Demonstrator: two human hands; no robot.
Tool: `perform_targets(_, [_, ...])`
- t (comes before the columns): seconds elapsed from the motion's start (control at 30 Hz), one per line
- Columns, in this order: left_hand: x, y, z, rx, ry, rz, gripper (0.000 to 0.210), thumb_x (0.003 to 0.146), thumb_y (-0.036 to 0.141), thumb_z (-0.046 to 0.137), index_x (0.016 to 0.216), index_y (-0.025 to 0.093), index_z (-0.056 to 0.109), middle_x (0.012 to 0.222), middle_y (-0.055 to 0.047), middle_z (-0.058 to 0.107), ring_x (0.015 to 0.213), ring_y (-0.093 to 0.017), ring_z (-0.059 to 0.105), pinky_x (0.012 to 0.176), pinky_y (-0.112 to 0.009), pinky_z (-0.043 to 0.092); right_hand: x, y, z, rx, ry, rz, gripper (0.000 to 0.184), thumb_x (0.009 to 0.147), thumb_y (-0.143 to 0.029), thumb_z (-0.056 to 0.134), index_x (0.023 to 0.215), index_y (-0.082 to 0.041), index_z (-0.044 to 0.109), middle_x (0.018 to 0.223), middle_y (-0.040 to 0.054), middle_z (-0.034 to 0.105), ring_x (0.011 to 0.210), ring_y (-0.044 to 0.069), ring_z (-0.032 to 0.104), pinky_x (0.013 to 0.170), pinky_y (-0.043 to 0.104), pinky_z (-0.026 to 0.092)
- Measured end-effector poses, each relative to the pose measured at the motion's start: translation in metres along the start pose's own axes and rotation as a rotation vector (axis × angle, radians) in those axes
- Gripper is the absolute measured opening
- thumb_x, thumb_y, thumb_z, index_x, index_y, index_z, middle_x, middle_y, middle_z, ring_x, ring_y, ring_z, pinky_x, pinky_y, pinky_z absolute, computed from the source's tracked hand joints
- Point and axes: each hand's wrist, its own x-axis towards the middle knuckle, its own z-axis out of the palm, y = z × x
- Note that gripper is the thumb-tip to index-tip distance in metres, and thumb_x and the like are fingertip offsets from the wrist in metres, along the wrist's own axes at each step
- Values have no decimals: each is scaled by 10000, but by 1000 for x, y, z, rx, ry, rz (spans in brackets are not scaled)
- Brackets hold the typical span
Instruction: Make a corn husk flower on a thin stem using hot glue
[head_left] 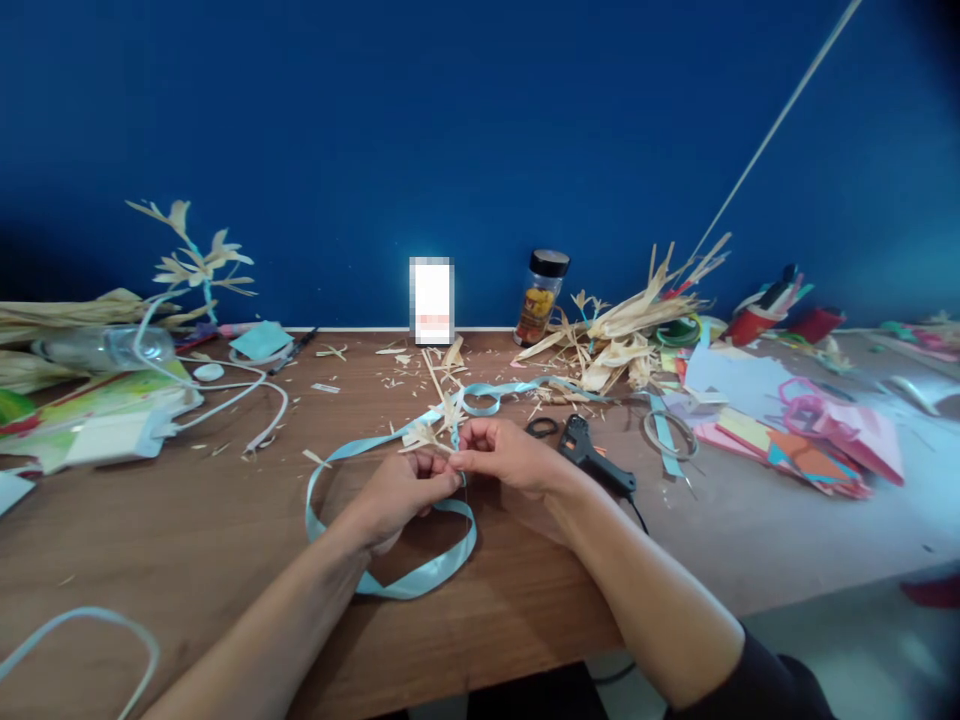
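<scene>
Left hand (405, 492) and right hand (506, 455) pinch the husk sprig (424, 440) between them, over the table (532, 620); blue already shows on its stem (455, 437), while long loops of ribbon (420, 582) lie loose!

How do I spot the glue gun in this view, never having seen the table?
On the brown table below the blue wall, find the person's right hand. Just to its right lies the glue gun. It is black and pistol-shaped, with a black cord at one end, unlike the thin black ring beside it.
</scene>
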Motion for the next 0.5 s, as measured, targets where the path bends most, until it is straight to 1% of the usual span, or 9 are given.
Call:
perform_targets(0.1, [0, 2, 0, 1, -34, -16, 188, 630, 302, 619, 616, 128, 547, 556, 45, 437, 456, -51, 309, 409, -180, 214, -1, -2, 0, -51, 11, 5, 295, 595, -374, 674, 660, -157, 486, 549, -58, 445, 501, 64, 367, 474, 192, 268])
perform_targets(0.2, [0, 3, 1, 15, -59, -8, 214, 642, 325, 610, 594, 126, 545, 525, 51, 421, 442, -47, 293, 407, -179, 206, -2, -3, 2, -84, 52, 2, 293, 594, -371, 670, 653, -160, 476, 528, -68, 428, 486, 61, 354, 462, 189, 261])
perform_targets(0.37, [1, 2, 3, 43, -11, 16, 287, 615, 382, 636, 551, 134, 506, 489, 59, 411, 418, -42, 283, 394, -178, 181, -2, -2, 5, -106, 104, -14, 253, 632, -341, 637, 647, -167, 454, 543, -55, 460, 495, 70, 389, 472, 194, 299])
perform_targets(0.5, [1, -1, 3, 47, 15, 16, 295, 633, 404, 614, 576, 128, 526, 503, 55, 410, 417, -40, 276, 394, -178, 169, -1, 2, 7, -176, 150, -16, 210, 654, -305, 619, 647, -174, 455, 557, -39, 500, 521, 85, 441, 493, 203, 327])
